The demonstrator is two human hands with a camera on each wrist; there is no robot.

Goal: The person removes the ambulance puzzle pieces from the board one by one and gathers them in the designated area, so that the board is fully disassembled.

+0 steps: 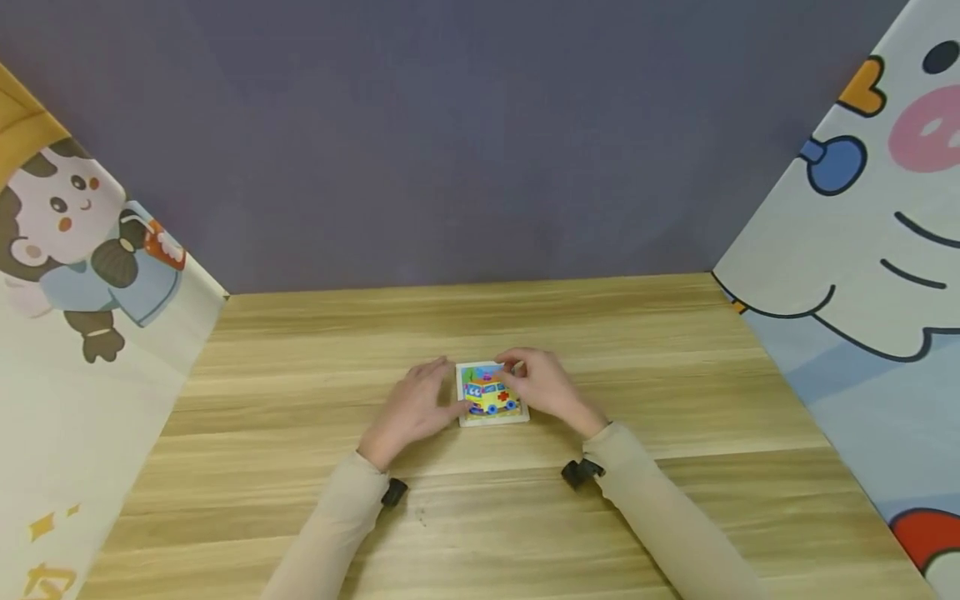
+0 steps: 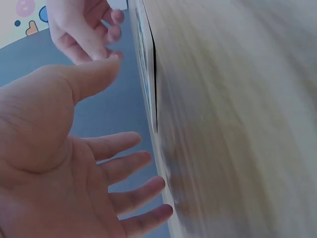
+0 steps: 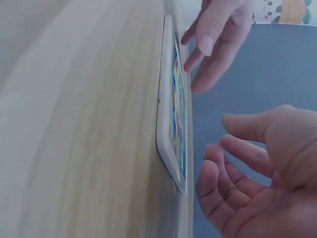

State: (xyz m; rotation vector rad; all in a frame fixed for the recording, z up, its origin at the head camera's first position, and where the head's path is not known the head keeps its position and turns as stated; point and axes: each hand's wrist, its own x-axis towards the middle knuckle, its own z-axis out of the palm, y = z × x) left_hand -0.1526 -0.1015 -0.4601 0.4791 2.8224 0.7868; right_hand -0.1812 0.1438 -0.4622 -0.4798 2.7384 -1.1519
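Note:
A small square picture puzzle [image 1: 491, 398] lies flat on the table, showing a yellow ambulance with a red cross inside a white frame. At its left side is my left hand [image 1: 420, 404], fingers spread and thumb over the lower left of the picture in the head view. The left wrist view shows that hand [image 2: 64, 153] with nothing in its palm. My right hand [image 1: 543, 383] hovers over the upper right corner and hides part of it. Seen from the right wrist, this hand [image 3: 262, 168] has loosely bent fingers, thumb apart from them, nothing between.
The wood-grain table [image 1: 337, 533] runs back to a dark grey-blue wall [image 1: 465, 142]. Side panels with cartoon prints stand at the left [image 1: 45, 417] and right [image 1: 862, 400]. Each wrist carries a small black camera [image 1: 582, 473] below beige sleeves.

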